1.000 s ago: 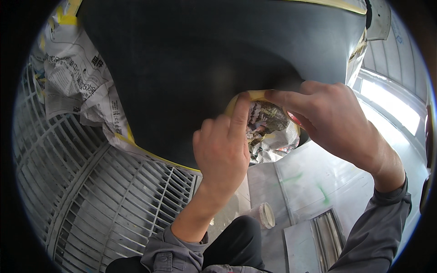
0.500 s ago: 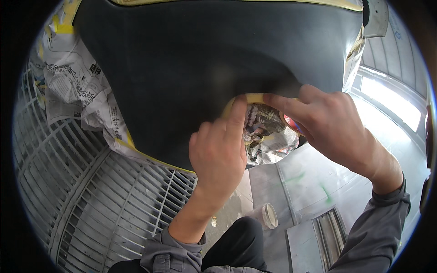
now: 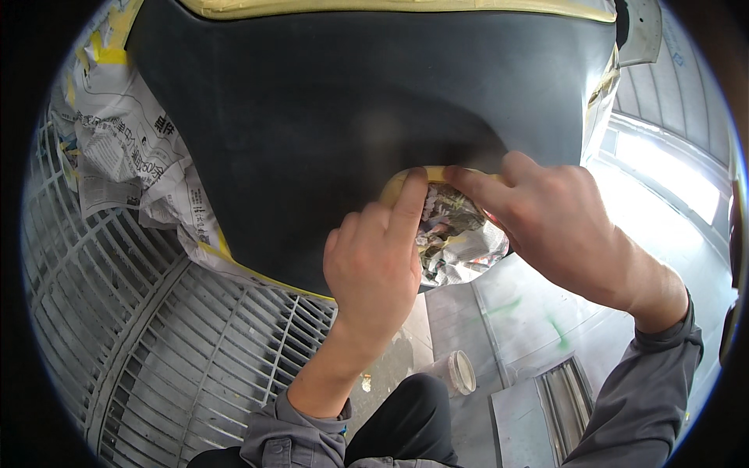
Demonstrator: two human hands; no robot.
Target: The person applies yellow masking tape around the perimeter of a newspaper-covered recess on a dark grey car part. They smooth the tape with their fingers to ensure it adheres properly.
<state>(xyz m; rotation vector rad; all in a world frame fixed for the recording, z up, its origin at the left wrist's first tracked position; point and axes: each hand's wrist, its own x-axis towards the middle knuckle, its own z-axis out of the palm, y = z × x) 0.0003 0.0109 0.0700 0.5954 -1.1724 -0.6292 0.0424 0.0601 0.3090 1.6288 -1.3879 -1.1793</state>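
A dark grey panel [image 3: 296,101] with a rounded cutout in its lower edge fills the upper middle. Yellow masking tape [image 3: 434,174] runs along the curved rim of that cutout. My left hand [image 3: 370,257] presses its index fingertip on the tape, its other fingers curled and its thumb hidden. Just to the right, my right hand [image 3: 558,210] has its index fingertip on the same strip. Its remaining fingers are bent round a tape roll, mostly hidden, with only a sliver of red showing. Crumpled newspaper [image 3: 468,242] sits behind the opening.
More newspaper [image 3: 125,148], held with yellow tape, covers the panel's left side. A metal floor grating [image 3: 156,351] spreads at lower left. A pale cup [image 3: 456,373] lies tipped beside my knee [image 3: 413,413]. A slatted metal piece [image 3: 566,398] lies at lower right.
My right hand has shifted slightly left and down, its fingertip closer to the left one. The red and blue centre of the roll is now mostly covered. My left hand stays nearly in place.
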